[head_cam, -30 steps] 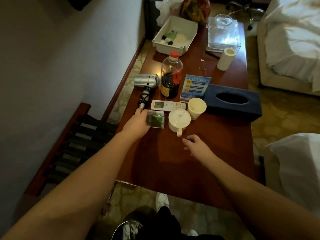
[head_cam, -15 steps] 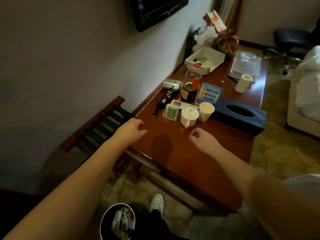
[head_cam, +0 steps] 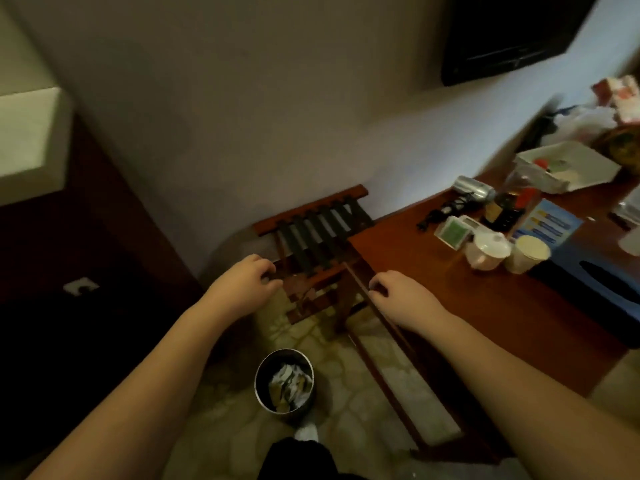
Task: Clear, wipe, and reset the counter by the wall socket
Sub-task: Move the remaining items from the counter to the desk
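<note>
Left of the worktop [head_cam: 433, 292], over the luggage rack [head_cam: 318, 233], my hands, left [head_cam: 242, 282] and right [head_cam: 401, 296], have withdrawn loosely curled and empty; the cup [head_cam: 486, 251] and the other items stay uncleared.

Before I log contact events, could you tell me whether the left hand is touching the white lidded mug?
Apart. The head view shows the left hand off the desk, over the luggage rack, while the white lidded mug stands well to its right on the desk.

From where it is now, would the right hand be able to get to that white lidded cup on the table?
Probably yes. The right hand sits at the table's near edge, and bare wood lies between it and the white lidded cup. Nothing blocks the way, though the arm would need to stretch forward.
</note>
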A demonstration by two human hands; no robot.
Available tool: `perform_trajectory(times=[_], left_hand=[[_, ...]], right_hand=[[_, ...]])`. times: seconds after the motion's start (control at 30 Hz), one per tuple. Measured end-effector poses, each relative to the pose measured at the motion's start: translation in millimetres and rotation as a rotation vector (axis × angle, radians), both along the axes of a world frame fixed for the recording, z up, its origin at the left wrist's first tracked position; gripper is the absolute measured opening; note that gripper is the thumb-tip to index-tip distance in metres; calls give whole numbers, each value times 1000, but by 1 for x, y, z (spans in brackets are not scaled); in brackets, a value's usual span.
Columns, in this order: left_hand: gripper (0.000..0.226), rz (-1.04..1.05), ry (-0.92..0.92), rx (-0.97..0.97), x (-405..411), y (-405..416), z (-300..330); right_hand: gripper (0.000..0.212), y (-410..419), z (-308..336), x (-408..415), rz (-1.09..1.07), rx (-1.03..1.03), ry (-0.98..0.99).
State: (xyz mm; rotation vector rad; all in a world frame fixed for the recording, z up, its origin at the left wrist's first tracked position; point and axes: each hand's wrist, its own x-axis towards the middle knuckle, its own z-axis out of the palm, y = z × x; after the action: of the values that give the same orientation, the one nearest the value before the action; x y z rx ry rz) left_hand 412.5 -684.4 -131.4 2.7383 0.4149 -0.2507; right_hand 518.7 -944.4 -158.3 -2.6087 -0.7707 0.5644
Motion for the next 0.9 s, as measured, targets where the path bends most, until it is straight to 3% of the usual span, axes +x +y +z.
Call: perform_trajectory(times=[0.37,0.53,0.9], left_hand=[[42,487,6,-42,-172,88,-5],[42,656,-90,-18,-250,123,-6],[38,769,-148,-13,-379,265,25]], right_hand=[[31,158,-16,-92,439,-33,-33],[31,230,-13,-137,600,-16,-29],[32,404,31,-236,786,106,-48]])
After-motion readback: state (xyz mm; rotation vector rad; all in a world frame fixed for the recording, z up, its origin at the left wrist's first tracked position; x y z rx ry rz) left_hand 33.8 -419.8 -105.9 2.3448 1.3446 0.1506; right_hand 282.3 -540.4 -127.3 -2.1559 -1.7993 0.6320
